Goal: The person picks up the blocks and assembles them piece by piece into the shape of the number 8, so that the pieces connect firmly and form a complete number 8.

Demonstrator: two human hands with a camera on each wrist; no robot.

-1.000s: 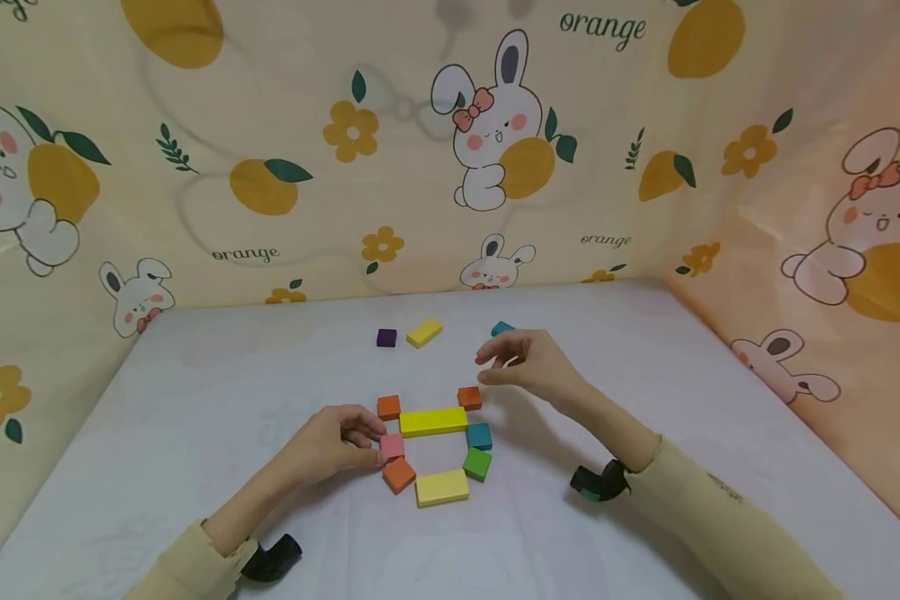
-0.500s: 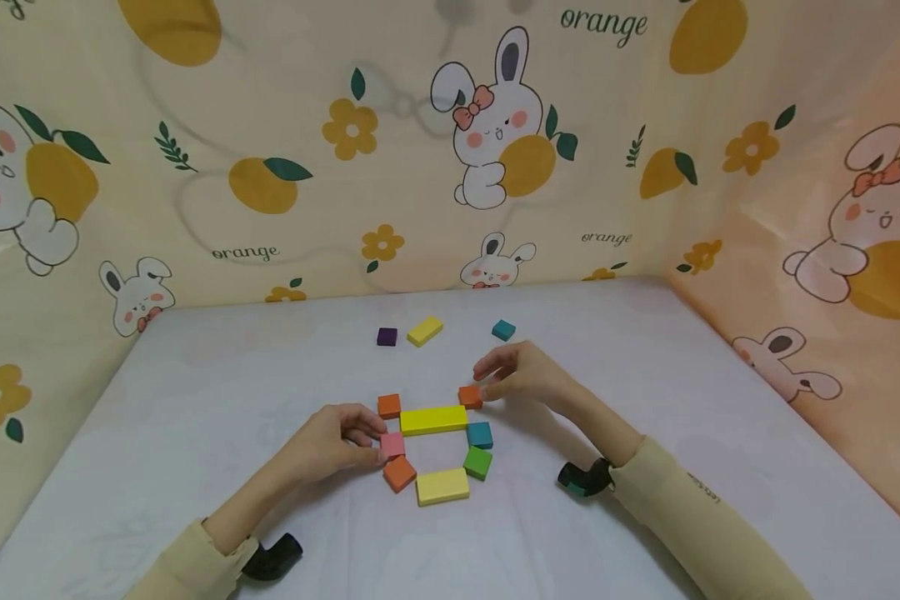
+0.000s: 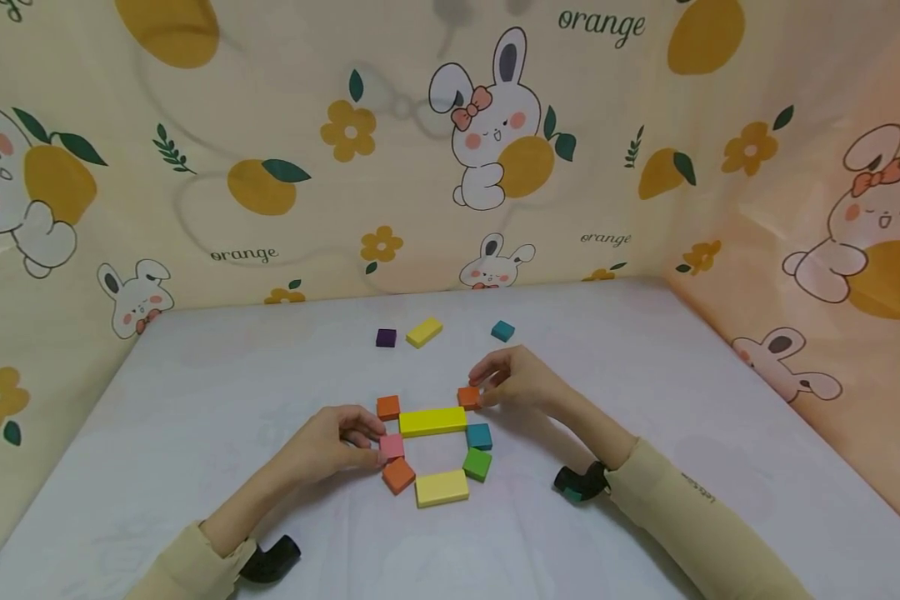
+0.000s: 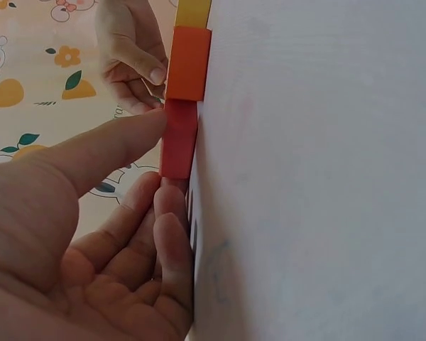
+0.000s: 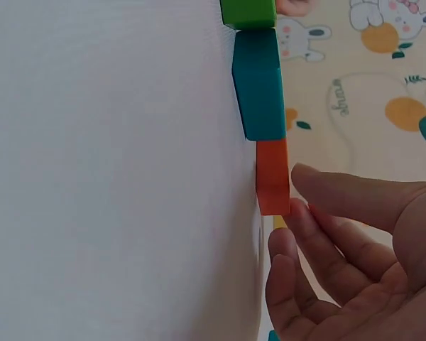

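My left hand (image 3: 335,443) holds a pink block (image 3: 392,447) at its left side, thumb and curled fingers about it. In the left wrist view the thumb and fingertips meet that pink block (image 4: 179,138). My right hand (image 3: 519,382) has its thumb and curled fingers at the orange block (image 3: 468,397) at the upper right, also seen as an orange block (image 5: 272,176) in the right wrist view. A long yellow block (image 3: 432,422) lies between the two upper orange blocks. Below are a teal block (image 3: 479,436), a green block (image 3: 477,465), another orange block (image 3: 399,476) and a pale yellow block (image 3: 442,488).
Farther back on the white tabletop (image 3: 232,375) lie a purple block (image 3: 386,337), a yellow block (image 3: 424,332) and a teal block (image 3: 503,331). A second upper orange block (image 3: 388,407) sits at left. Printed cloth (image 3: 405,192) hangs behind and at the sides.
My right hand has come down and left from near the back teal block to the upper right orange block. The back teal block is now uncovered. My left hand stays put.
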